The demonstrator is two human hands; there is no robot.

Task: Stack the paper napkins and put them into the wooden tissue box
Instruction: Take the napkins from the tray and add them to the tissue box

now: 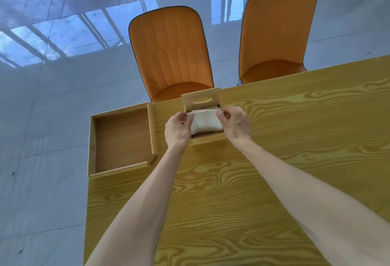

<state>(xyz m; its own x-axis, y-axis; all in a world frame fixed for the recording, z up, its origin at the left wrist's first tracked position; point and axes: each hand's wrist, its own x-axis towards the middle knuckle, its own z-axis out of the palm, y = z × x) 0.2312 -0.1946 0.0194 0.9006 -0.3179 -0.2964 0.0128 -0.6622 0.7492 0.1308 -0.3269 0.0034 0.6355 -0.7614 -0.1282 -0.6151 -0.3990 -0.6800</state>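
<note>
A stack of white paper napkins (205, 121) bulges out of the open wooden tissue box (207, 139) near the table's far edge. The box's lid (201, 98), with a curved slot, stands upright behind the napkins. My left hand (178, 129) pinches the stack's left end, and my right hand (235, 123) pinches its right end. Both hands hold the napkins over the box opening. The lower part of the stack is hidden inside the box.
A shallow wooden tray (121, 141) lies at the table's far left corner, overhanging the edge. Two orange chairs (171, 54) (278, 27) stand beyond the yellow wood-grain table (274, 170). Glossy tiled floor lies to the left.
</note>
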